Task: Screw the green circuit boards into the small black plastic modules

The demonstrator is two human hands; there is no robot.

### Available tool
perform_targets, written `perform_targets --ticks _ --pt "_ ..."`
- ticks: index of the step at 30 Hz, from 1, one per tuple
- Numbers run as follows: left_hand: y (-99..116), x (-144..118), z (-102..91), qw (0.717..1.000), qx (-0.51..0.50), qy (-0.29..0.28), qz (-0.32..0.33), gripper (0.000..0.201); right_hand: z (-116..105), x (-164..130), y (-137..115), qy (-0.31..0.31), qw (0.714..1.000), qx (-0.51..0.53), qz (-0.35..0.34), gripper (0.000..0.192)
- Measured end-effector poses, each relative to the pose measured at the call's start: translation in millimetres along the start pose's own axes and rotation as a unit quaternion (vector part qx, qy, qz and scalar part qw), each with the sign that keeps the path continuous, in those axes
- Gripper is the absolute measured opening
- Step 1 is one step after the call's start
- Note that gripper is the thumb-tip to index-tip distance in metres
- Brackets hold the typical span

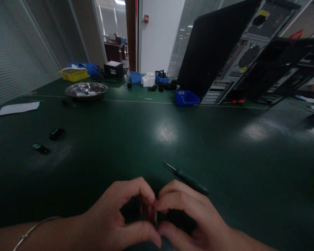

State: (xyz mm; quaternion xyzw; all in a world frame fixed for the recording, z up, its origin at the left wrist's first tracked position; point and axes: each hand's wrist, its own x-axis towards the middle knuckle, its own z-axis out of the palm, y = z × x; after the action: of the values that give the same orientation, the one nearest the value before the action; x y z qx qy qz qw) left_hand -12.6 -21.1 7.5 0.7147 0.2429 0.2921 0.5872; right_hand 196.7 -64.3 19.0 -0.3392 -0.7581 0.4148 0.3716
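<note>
Green workbench [172, 132]; steel bowl [86, 90], blue bin [186, 98], open computer case [225, 52].

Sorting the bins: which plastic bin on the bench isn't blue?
The yellow bin at far left, beside the metal bowl; the other bins are all blue.

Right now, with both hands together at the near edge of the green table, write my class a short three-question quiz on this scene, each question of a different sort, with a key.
1. True or false: the screwdriver lies on the table just beyond the right hand.
2. Multiple choice: the metal bowl sits (A) far left, (B) far right, (C) between the hands.
3. Fill in: the blue bin stands beside the open computer ____.

Key: 1 true. 2 A. 3 case. Note: the left hand and right hand pinch a small thin part between their fingers; what it is cannot be told.
</note>
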Motion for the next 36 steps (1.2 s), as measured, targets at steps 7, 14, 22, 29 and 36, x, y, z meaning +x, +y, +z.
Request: perform_targets --ticks 7,14,22,29,36 --pt "0.1 0.5 -1.9 0.998 0.061 -0.009 0.028 0.032 -2.5 -2.2 -6.7 0.009 0.997 -0.071 -0.020 0.045" --pt "-9.3 6.0 -5.7 0.967 0.250 0.048 0.024 0.048 -19.3 -0.8 -7.0 0.081 0.994 -0.070 0.032 0.029" --pt "-6.1 10.0 -6.2 0.966 0.258 -0.032 0.009 0.036 -21.6 -1.6 -6.6 -0.002 0.987 -0.126 0.097 0.026" --pt "-6.3 11.9 -2.4 0.955 0.292 -0.058 0.018 0.035 -15.8 5.8 -10.0 -0.062 0.979 -0.120 0.150 0.030" --pt "-3.1 8.1 2.3 0.949 0.311 -0.051 0.018 0.034 -6.9 1.3 -5.1 -0.045 0.981 -0.125 0.144 0.035"
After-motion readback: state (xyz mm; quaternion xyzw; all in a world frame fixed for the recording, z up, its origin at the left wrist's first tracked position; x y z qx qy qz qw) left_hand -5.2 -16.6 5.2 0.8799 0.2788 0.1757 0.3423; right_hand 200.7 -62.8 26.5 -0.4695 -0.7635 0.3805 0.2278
